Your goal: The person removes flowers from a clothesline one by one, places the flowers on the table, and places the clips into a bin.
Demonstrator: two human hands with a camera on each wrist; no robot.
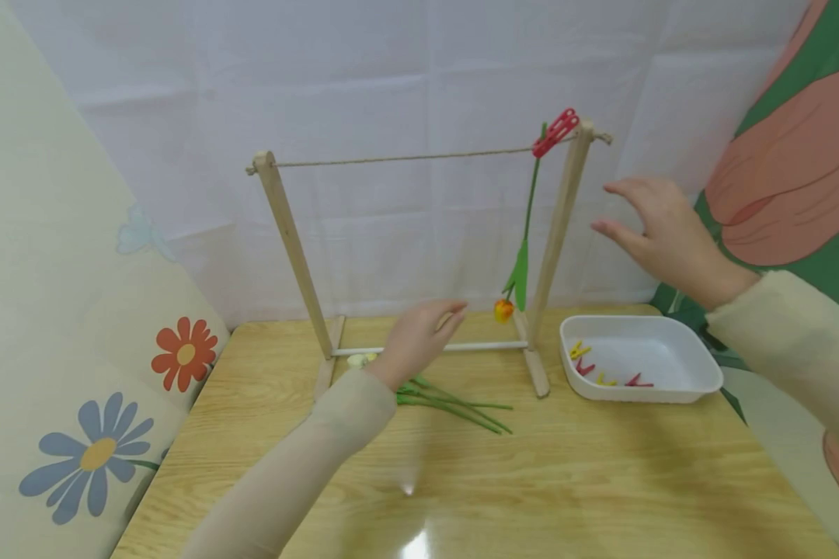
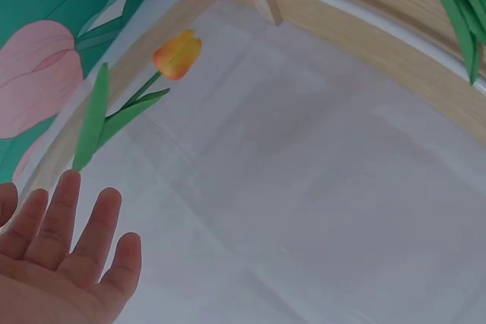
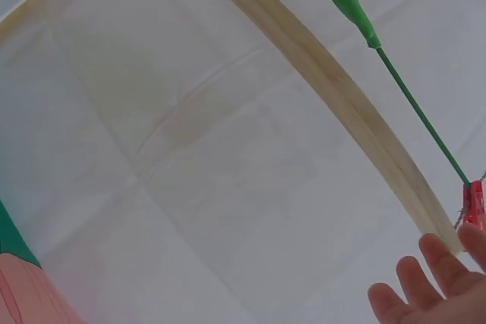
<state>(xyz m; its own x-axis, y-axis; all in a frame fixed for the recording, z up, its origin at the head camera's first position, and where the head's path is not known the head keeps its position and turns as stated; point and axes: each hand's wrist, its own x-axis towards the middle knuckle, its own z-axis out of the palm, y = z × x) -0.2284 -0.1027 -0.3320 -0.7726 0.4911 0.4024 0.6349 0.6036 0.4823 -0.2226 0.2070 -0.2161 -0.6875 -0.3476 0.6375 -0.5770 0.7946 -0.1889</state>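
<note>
An orange-yellow tulip [image 1: 503, 310] hangs head down from a twine line [image 1: 398, 158], its stem clipped by a red clothespin [image 1: 555, 133] near the right post. My right hand [image 1: 660, 237] is in the air to the right of that post, thumb and fingers apart, holding nothing. In the head view my left hand [image 1: 419, 338] is above the table, left of the tulip, with nothing in it. The left wrist view shows its fingers [image 2: 97, 225] extended. Below the left hand lie several green flower stems [image 1: 461, 404]; pale blooms [image 1: 358, 361] show partly behind that arm.
A wooden frame [image 1: 294, 256] with a white lower bar [image 1: 485, 346] stands at the back of the table [image 1: 531, 481]. To its right, a white basin [image 1: 699, 376] holds several red and yellow clothespins [image 1: 580, 366]. A white cloth [image 1: 391, 256] hangs behind.
</note>
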